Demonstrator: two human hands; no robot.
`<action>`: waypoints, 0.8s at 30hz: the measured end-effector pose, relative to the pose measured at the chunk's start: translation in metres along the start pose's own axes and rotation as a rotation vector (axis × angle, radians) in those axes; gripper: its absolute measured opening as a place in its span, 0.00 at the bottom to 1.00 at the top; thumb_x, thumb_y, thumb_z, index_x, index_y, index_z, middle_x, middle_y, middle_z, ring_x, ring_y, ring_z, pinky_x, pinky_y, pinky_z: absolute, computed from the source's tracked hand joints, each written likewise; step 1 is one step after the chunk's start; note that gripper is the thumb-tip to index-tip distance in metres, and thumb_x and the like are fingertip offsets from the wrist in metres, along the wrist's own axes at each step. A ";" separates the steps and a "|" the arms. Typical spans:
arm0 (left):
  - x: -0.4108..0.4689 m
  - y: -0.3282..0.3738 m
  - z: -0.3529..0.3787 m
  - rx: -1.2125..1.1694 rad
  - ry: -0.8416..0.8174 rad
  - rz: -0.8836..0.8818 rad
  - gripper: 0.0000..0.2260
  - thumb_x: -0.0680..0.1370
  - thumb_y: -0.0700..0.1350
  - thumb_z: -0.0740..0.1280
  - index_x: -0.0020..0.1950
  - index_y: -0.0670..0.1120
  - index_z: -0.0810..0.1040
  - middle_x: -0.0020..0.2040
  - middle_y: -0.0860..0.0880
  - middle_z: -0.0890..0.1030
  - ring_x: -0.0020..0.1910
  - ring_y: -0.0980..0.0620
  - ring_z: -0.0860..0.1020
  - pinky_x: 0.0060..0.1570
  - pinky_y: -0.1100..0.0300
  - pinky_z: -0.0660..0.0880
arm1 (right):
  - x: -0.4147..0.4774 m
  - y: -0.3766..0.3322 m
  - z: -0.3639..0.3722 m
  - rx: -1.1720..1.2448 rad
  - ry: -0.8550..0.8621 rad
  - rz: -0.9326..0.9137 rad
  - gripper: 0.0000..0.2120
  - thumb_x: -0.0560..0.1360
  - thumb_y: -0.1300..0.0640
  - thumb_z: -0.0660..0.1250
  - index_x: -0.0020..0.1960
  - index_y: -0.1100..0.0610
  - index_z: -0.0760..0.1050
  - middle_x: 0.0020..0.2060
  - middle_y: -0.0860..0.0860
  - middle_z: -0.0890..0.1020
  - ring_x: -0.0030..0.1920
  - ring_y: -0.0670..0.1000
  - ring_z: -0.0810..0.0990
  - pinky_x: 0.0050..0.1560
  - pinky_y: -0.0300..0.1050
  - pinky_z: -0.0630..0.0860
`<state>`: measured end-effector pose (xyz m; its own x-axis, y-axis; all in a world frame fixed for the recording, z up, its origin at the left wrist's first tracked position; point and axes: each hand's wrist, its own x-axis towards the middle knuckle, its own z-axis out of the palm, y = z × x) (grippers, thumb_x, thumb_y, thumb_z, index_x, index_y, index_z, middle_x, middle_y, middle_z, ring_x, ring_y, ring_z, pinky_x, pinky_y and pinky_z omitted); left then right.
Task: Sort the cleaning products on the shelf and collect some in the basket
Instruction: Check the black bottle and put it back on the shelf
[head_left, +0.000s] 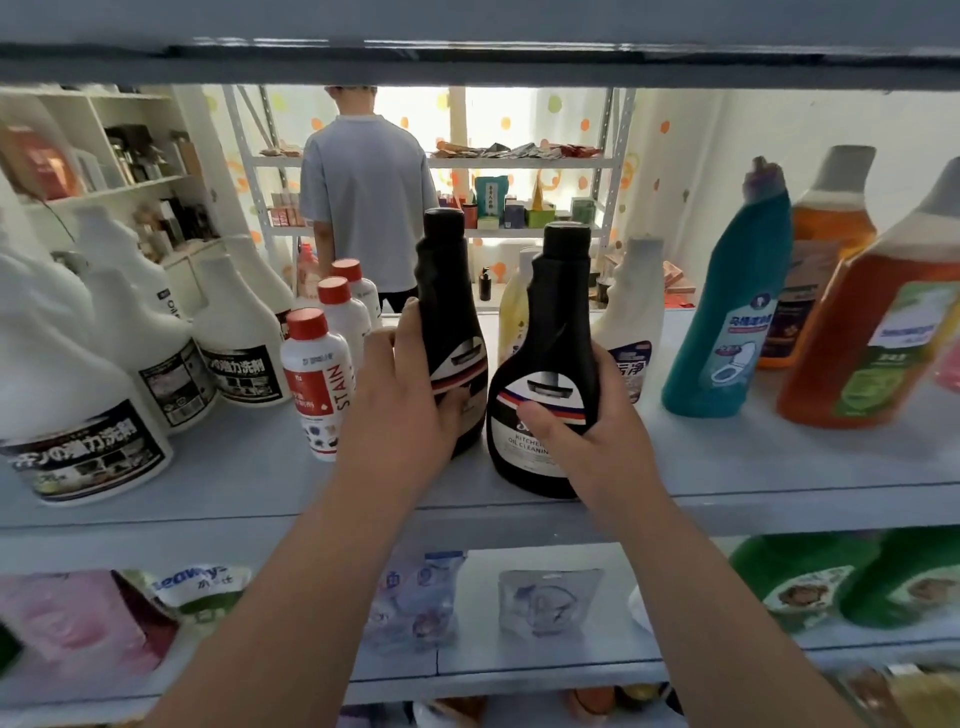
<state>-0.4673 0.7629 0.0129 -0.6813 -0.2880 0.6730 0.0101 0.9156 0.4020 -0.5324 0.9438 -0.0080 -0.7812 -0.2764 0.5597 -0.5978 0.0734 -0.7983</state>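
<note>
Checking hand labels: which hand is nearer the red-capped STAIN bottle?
Left. The left hand grips a black bottle just right of the STAIN bottle, fingers close beside it. The right hand holds the other black bottle, farther right.

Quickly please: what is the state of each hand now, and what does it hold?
Left hand: closed, grips the left black bottle.
Right hand: closed, grips the right black bottle.

left black bottle (448, 312) upright on grey shelf (249, 467); right black bottle (558, 322) just beside it, capped
</note>
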 end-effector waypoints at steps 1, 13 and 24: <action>-0.006 -0.001 -0.006 -0.002 0.008 0.016 0.38 0.76 0.44 0.74 0.81 0.41 0.58 0.67 0.38 0.69 0.61 0.38 0.74 0.53 0.48 0.77 | -0.001 -0.001 0.001 -0.016 0.007 -0.001 0.32 0.73 0.47 0.76 0.61 0.19 0.64 0.58 0.28 0.79 0.60 0.33 0.78 0.55 0.24 0.72; -0.052 -0.063 -0.073 -0.102 0.026 -0.075 0.40 0.75 0.48 0.71 0.82 0.55 0.51 0.68 0.55 0.62 0.61 0.50 0.71 0.47 0.54 0.71 | -0.005 -0.045 0.034 -0.644 -0.153 -0.260 0.39 0.79 0.49 0.71 0.82 0.39 0.51 0.69 0.60 0.68 0.62 0.59 0.76 0.61 0.56 0.80; -0.059 -0.116 -0.082 -0.471 -0.154 -0.240 0.39 0.71 0.46 0.80 0.70 0.66 0.60 0.55 0.72 0.76 0.55 0.77 0.73 0.49 0.76 0.70 | 0.032 -0.064 0.070 -0.995 -0.338 -0.179 0.40 0.76 0.56 0.75 0.80 0.41 0.56 0.74 0.61 0.60 0.68 0.64 0.72 0.63 0.57 0.77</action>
<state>-0.3683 0.6502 -0.0223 -0.8035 -0.3965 0.4440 0.1436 0.5948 0.7910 -0.5064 0.8634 0.0457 -0.6687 -0.6008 0.4380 -0.6958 0.7133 -0.0839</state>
